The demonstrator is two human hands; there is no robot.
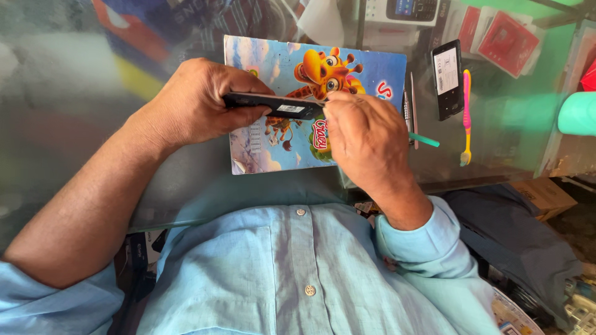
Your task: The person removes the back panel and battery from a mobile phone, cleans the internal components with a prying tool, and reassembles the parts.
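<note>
- A black phone (273, 105) is clamped edge-on by the left hand (192, 105) fingers.
- Its right end is pinched by the right hand (366, 139), above a cartoon giraffe book (366, 71) on the glass desk (74, 124).

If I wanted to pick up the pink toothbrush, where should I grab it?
Probably by the long pink handle of the toothbrush, coming from the right side. It lies flat on the glass counter, bristles at the near end, and the black phone sits close on its left, so the right side leaves room for your fingers.
</note>
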